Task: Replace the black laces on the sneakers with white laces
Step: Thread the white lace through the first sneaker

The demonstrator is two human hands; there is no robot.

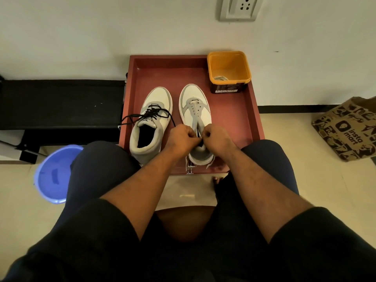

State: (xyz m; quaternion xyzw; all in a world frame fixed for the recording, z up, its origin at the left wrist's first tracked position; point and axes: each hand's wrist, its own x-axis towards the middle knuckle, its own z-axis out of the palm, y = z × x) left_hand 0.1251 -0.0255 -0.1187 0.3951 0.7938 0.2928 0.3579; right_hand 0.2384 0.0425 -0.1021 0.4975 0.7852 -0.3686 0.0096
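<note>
**A:** What does the red tray (234,119) carry?

**B:** Two white-and-grey sneakers, side by side with toes toward the far edge. The left sneaker (150,123) wears its black lace (151,114), whose loose ends trail out, one over the tray's left edge. The right sneaker (196,117) shows bare eyelets down its grey tongue.

**A:** And the hands?

**B:** Both sit over the right sneaker's collar, near the tray's near edge. The left hand (181,139) and the right hand (215,139) are curled with fingertips nearly touching; each seems to pinch something small between them, too small to identify. They hide the shoe's opening.

**A:** White laces?

**B:** Something pale and coiled lies in the orange tub (228,70) at the tray's far right corner; it cannot be made out clearly.

**A:** Around the tray?

**B:** A blue basin (53,176) on the floor to the left, partly behind a knee, a printed paper bag (345,131) to the right, and a wall socket (239,8) above.
</note>
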